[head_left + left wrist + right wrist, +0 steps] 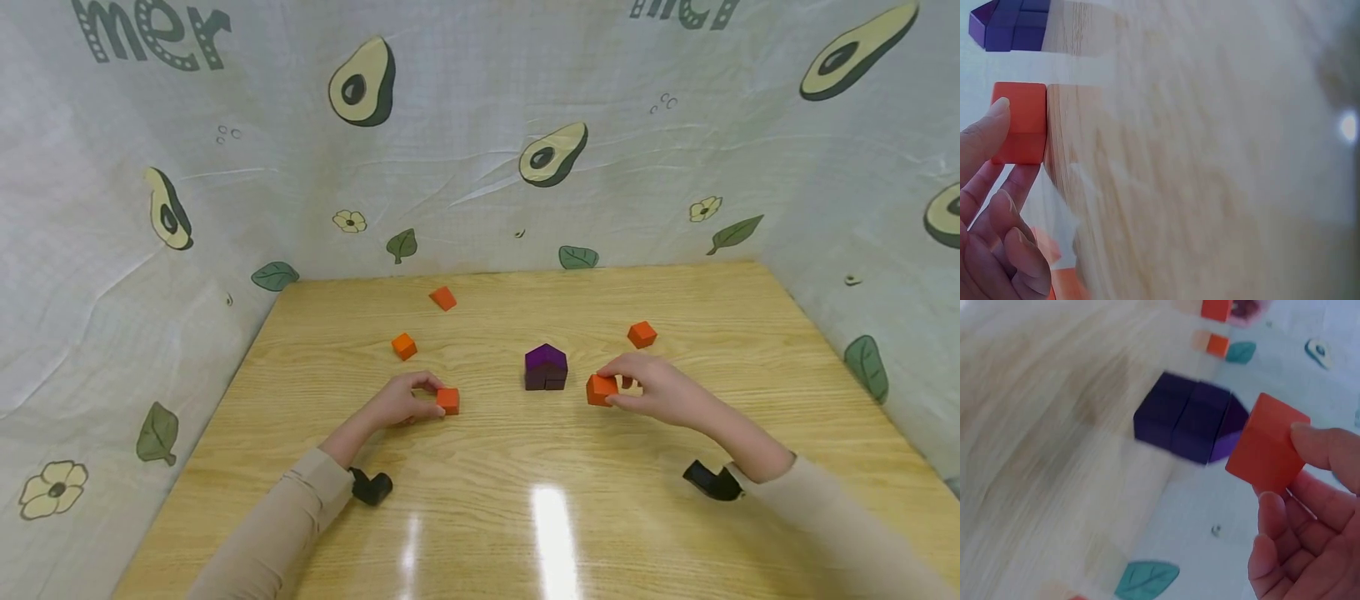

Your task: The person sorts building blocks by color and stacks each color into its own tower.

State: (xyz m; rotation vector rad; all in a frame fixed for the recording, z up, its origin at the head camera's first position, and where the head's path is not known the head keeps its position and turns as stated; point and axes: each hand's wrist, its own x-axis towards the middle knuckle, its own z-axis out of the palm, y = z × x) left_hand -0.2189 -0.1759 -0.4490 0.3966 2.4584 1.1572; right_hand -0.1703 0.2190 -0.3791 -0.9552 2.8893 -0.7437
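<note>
My left hand (402,400) pinches an orange-red block (447,402) between thumb and fingers, at or just above the tabletop. On the other side, my right hand (654,388) pinches a second orange-red block (601,391), its thumb (1316,442) on one face. Between the two hands stands a purple house-shaped group of blocks (546,368), with a peaked top over a lower part of separate pieces. The right hand's block is close to the right side of this group. From the right wrist, that block overlaps the peaked end of the purple blocks (1179,419).
Farther back on the wooden table (510,458) lie an orange cube (404,347), an orange-red wedge-like block (444,298) at the back left, and another orange-red block (642,335) behind the right hand. A cloth printed with avocados (450,192) rises behind and at both sides.
</note>
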